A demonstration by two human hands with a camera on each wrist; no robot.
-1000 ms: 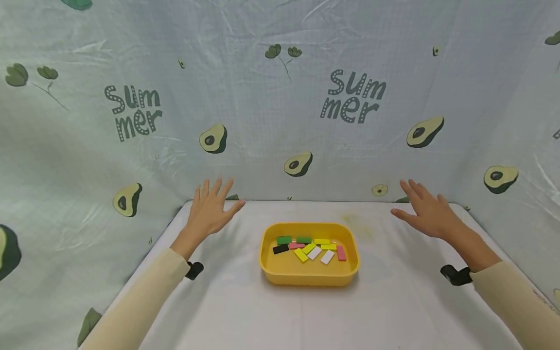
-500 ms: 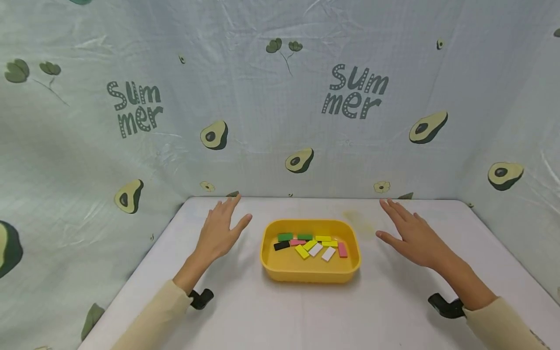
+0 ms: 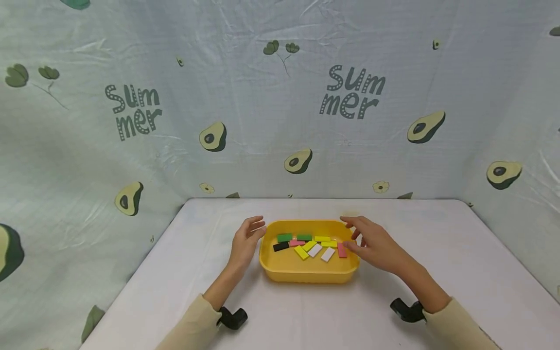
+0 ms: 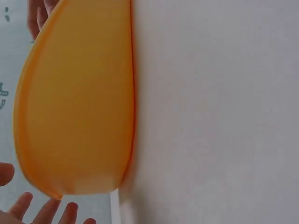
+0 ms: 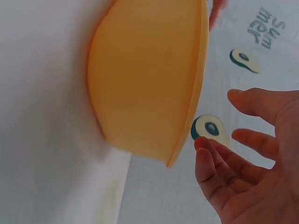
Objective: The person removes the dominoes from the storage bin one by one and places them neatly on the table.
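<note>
A yellow plastic tray [image 3: 308, 276] stands on the table and holds several small rectangular blocks: green [image 3: 284, 237], black [image 3: 281, 246], yellow [image 3: 301, 252], white [image 3: 328, 254] and pink [image 3: 341, 250]. My left hand [image 3: 246, 243] is beside the tray's left end, its loosely bent fingers close to the rim. Over the right end hovers my right hand [image 3: 375, 247], thumb near the pink block, with nothing between the fingers. In the right wrist view the right hand [image 5: 257, 163] appears apart from the tray wall [image 5: 147, 79]. Whether the left fingertips [image 4: 46, 210] touch the rim, I cannot tell.
A white cloth covers the table [image 3: 306, 316]. Behind and at the sides hangs a pale curtain [image 3: 253, 97] printed with avocados and lettering. Each wrist carries a black camera mount, the left mount [image 3: 233, 318] and the right mount [image 3: 408, 310].
Both hands have come inward and lower from above the table's far corners to the two ends of the tray. Their spread fingers have bent loosely. Tray and blocks have stayed in place.
</note>
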